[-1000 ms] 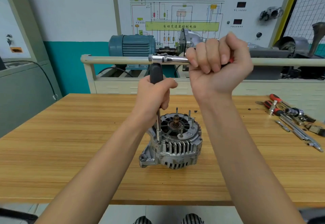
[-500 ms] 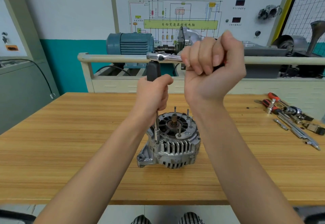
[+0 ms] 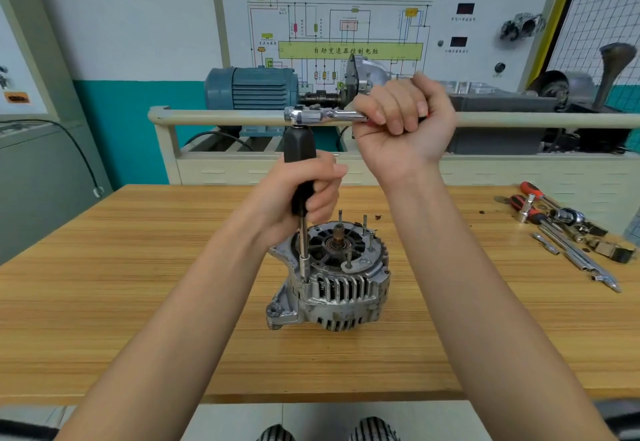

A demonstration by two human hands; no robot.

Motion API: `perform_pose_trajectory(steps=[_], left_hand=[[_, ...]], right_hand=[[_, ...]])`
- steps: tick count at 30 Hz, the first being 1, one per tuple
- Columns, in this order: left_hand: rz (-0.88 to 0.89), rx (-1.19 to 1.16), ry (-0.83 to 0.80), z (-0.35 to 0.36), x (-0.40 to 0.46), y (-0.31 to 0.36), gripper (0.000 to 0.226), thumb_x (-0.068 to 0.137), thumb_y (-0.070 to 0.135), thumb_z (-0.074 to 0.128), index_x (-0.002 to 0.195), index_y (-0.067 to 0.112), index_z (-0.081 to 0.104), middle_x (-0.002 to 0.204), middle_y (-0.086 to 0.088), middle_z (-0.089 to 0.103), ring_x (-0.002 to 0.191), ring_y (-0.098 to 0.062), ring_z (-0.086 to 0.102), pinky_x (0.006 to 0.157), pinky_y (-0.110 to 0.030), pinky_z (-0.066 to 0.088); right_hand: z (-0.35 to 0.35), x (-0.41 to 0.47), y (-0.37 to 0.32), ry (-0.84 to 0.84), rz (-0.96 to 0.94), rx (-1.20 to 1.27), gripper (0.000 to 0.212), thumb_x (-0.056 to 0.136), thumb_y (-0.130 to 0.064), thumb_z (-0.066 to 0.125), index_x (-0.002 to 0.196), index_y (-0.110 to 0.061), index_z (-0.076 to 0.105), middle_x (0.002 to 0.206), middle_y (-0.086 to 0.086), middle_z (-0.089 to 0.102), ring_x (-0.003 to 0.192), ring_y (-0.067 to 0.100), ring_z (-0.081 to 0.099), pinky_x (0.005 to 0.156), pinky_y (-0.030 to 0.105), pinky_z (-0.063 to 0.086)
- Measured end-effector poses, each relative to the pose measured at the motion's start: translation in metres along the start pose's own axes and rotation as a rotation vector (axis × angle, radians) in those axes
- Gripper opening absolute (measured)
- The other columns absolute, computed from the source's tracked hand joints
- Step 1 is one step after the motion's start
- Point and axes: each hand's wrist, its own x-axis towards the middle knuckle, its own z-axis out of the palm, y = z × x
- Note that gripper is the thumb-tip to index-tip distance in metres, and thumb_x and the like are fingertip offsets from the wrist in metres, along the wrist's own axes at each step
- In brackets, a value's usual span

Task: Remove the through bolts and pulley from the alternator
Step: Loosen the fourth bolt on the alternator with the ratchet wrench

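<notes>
Head view, wooden table (image 3: 104, 302), teal-banded wall (image 3: 138, 122), wiring-diagram board (image 3: 349, 25)

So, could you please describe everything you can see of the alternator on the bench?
The alternator is a silvery, worn cast-metal housing with slotted vents around its side and a mounting lug at lower left. It stands on the wooden table, its shaft end and several thin studs pointing up. A socket extension, steadied by the left hand, stands on its rim.

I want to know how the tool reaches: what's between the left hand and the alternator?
In the head view, a thin metal shaft runs down from the left hand to a socket on the alternator.
</notes>
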Motion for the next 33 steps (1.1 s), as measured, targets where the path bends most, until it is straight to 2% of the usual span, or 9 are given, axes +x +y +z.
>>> perform_pose_trajectory(steps=[2, 5, 9, 13, 17, 23, 26, 29, 33], left_hand=[[-0.043, -0.02, 0.008, 0.002, 0.001, -0.001, 0.048, 0.082, 0.016, 0.059, 0.04, 0.019, 0.035, 0.031, 0.006, 0.028, 0.025, -0.007, 0.023, 0.032, -0.016, 0.022], [-0.024, 0.024, 0.246, 0.007, 0.003, -0.003, 0.056, 0.09, 0.013, 0.053, 0.04, 0.02, 0.029, 0.031, 0.007, 0.022, 0.025, -0.007, 0.017, 0.031, -0.014, 0.017], [0.038, 0.103, 0.612, 0.017, 0.01, -0.008, 0.047, 0.089, 0.004, 0.051, 0.051, 0.02, 0.027, 0.036, 0.007, 0.022, 0.029, -0.01, 0.016, 0.035, -0.014, 0.016], [0.077, 0.22, 0.834, 0.021, 0.018, -0.013, 0.038, 0.083, 0.004, 0.054, 0.06, 0.018, 0.027, 0.052, -0.001, 0.02, 0.044, -0.015, 0.015, 0.042, -0.019, 0.015], [0.115, 0.26, 0.707, 0.018, 0.013, -0.015, 0.041, 0.082, 0.003, 0.058, 0.054, 0.018, 0.031, 0.047, -0.001, 0.024, 0.038, -0.015, 0.019, 0.041, -0.02, 0.018], [0.053, -0.087, 0.104, -0.004, 0.002, -0.006, 0.037, 0.082, 0.012, 0.056, 0.047, 0.017, 0.042, 0.033, 0.006, 0.031, 0.027, -0.007, 0.023, 0.033, -0.017, 0.021], [-0.046, -0.109, -0.08, -0.003, 0.001, -0.005, 0.043, 0.083, 0.013, 0.056, 0.042, 0.016, 0.042, 0.03, 0.007, 0.031, 0.024, -0.004, 0.024, 0.03, -0.016, 0.02], [-0.05, -0.007, 0.026, 0.003, 0.001, -0.006, 0.051, 0.086, 0.011, 0.053, 0.038, 0.017, 0.036, 0.03, 0.006, 0.027, 0.023, -0.006, 0.02, 0.031, -0.014, 0.018], [-0.008, 0.065, 0.412, 0.013, 0.003, -0.009, 0.052, 0.09, 0.003, 0.051, 0.045, 0.021, 0.03, 0.033, 0.007, 0.024, 0.026, -0.008, 0.018, 0.033, -0.013, 0.017]], right_hand=[[-0.002, 0.001, 0.001, 0.005, -0.024, 0.034, 0.047, 0.082, -0.014, 0.037, 0.036, -0.015, 0.034, 0.031, -0.004, 0.024, 0.028, 0.011, 0.024, 0.041, 0.02, 0.024], [0.004, -0.006, 0.006, -0.002, -0.129, -0.082, 0.045, 0.082, -0.013, 0.039, 0.037, -0.016, 0.035, 0.033, -0.005, 0.024, 0.03, 0.011, 0.022, 0.04, 0.022, 0.024], [0.013, -0.02, 0.019, -0.123, -0.293, -0.35, 0.056, 0.094, -0.008, 0.03, 0.038, -0.019, 0.034, 0.035, -0.006, 0.025, 0.034, 0.01, 0.02, 0.044, 0.024, 0.024], [0.018, -0.033, 0.039, -0.314, -0.549, -0.589, 0.041, 0.088, -0.003, 0.032, 0.053, -0.022, 0.043, 0.037, -0.005, 0.03, 0.036, 0.009, 0.025, 0.046, 0.03, 0.02], [0.017, -0.032, 0.037, -0.337, -0.552, -0.584, 0.04, 0.086, -0.003, 0.032, 0.053, -0.022, 0.043, 0.037, -0.006, 0.032, 0.036, 0.009, 0.024, 0.046, 0.029, 0.019], [0.003, -0.006, 0.006, -0.147, -0.123, -0.213, 0.048, 0.085, -0.012, 0.035, 0.036, -0.016, 0.036, 0.032, -0.004, 0.026, 0.039, 0.014, 0.011, 0.045, 0.023, 0.024], [-0.006, 0.002, 0.003, -0.042, -0.023, 0.024, 0.046, 0.082, -0.014, 0.037, 0.036, -0.014, 0.034, 0.03, -0.003, 0.025, 0.037, 0.011, 0.011, 0.042, 0.021, 0.024], [-0.008, 0.002, 0.001, -0.009, -0.05, 0.078, 0.045, 0.081, -0.014, 0.037, 0.036, -0.015, 0.034, 0.03, -0.004, 0.024, 0.028, 0.011, 0.022, 0.04, 0.02, 0.025], [0.004, -0.011, 0.006, -0.047, -0.198, -0.132, 0.047, 0.084, -0.012, 0.036, 0.038, -0.017, 0.035, 0.033, -0.005, 0.024, 0.031, 0.01, 0.022, 0.041, 0.022, 0.025]])
